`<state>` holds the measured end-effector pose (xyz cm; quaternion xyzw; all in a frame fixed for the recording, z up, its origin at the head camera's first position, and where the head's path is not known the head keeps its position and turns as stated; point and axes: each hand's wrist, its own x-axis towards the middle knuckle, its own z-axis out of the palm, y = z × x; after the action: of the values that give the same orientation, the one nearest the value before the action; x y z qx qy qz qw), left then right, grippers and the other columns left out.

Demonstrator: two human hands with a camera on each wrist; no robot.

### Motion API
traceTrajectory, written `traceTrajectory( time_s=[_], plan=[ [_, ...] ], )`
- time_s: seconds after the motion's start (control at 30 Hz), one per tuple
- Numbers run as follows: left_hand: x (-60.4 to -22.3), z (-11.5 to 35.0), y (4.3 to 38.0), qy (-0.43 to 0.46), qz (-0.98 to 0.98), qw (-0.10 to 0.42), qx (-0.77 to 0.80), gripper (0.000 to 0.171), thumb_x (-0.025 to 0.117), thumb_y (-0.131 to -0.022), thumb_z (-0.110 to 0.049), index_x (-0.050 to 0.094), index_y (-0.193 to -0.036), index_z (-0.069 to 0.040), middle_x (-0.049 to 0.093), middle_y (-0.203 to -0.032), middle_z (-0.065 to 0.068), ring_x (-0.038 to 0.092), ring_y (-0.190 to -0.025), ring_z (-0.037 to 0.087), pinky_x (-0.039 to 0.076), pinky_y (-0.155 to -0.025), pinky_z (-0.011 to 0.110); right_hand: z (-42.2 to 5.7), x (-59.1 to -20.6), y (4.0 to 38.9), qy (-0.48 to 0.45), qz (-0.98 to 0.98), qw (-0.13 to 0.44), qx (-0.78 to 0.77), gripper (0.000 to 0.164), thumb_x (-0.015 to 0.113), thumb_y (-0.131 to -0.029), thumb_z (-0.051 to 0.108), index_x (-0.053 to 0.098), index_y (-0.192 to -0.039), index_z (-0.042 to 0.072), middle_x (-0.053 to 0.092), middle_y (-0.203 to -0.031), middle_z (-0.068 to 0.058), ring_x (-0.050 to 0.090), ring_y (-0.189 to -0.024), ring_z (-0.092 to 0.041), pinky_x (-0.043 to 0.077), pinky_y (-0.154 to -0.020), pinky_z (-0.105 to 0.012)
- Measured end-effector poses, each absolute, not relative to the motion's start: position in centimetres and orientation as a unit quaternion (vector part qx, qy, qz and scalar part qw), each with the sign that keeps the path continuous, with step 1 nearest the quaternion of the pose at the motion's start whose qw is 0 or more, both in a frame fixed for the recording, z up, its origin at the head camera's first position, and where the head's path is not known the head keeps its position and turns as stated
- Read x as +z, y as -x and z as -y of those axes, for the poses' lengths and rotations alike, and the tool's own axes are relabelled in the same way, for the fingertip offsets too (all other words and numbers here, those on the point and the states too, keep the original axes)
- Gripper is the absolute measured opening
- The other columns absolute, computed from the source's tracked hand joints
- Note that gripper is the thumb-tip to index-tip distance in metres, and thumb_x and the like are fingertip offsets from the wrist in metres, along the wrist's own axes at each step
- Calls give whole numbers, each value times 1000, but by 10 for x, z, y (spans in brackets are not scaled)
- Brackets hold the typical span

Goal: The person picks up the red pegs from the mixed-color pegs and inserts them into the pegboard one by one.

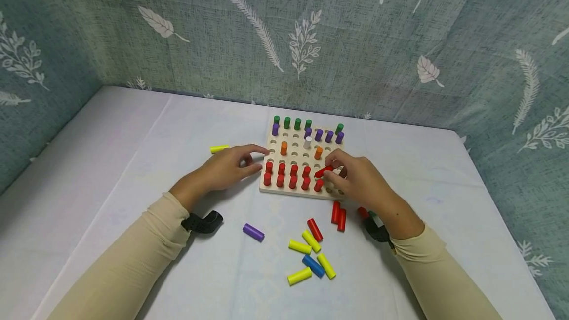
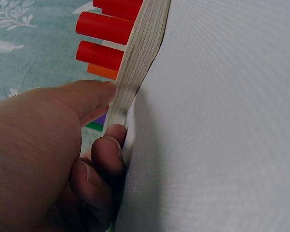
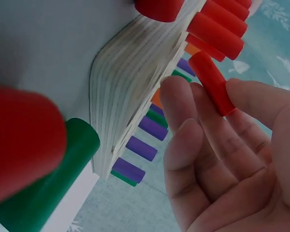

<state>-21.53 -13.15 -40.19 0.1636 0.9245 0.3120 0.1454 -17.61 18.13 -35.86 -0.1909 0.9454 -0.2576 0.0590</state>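
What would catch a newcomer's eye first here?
Probably the wooden pegboard around the middle of the white tabletop, with two rows of bright red pegs along its near side. Next, likely, the slanted red peg pinched in the right hand, over the board's right part. Then four loose yellow pegs clustered with a blue peg nearer the camera.

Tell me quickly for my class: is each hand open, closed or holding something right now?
Left hand: open, touching the side of the pegboard.
Right hand: closed, holding a red peg.
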Motion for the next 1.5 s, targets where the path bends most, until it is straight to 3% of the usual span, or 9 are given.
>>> traceTrajectory(
  time_s=[0.13,0.33,0.6,0.87,1.07,1.3,1.5],
  plan=[
    [-403,130,216,-163,-924,148,313,46,67,-96,-34,55,-140,-37,64,-102,0,56,-86,20,46,-72,33,-182,-361,176,189,-949,63,-246,25,71,-94,19,60,-116,14,75,-110,-10,67,-83,-20,56,-69,-30],
    [-402,130,216,-162,-923,149,316,46,67,-96,-33,55,-141,-36,64,-102,0,56,-85,20,46,-72,33,-181,-362,176,182,-951,70,-241,26,72,-93,19,60,-116,15,76,-104,-5,71,-90,-23,59,-76,-35],
    [-401,131,215,-161,-924,149,313,46,67,-97,-33,54,-141,-36,64,-102,1,56,-85,20,45,-72,33,-178,-364,176,184,-952,75,-233,26,71,-93,19,60,-116,15,76,-98,-2,69,-82,-16,58,-72,-30],
    [-400,131,215,-160,-924,149,314,46,66,-97,-33,54,-141,-35,64,-102,1,55,-84,20,45,-71,33,-178,-366,176,191,-951,55,-238,27,73,-92,17,55,-112,14,76,-110,-12,73,-94,-25,57,-71,-30],
    [-400,131,215,-162,-924,146,314,46,66,-97,-32,54,-141,-34,64,-102,2,55,-84,19,44,-71,33,-177,-367,177,190,-953,49,-232,26,74,-92,18,56,-111,14,75,-111,-12,72,-87,-23,55,-69,-29],
    [-398,131,214,-164,-924,145,314,46,66,-97,-31,54,-141,-34,65,-102,2,55,-84,19,44,-72,33,-177,-367,177,182,-955,50,-228,26,74,-91,18,60,-112,14,75,-91,-2,66,-75,-15,54,-66,-26],
    [-398,130,213,-164,-925,142,312,45,66,-97,-32,55,-141,-34,64,-102,1,55,-84,19,45,-71,34,-176,-366,176,182,-954,54,-231,25,73,-92,19,63,-115,16,76,-105,-7,66,-77,-15,53,-66,-27]
  ],
)
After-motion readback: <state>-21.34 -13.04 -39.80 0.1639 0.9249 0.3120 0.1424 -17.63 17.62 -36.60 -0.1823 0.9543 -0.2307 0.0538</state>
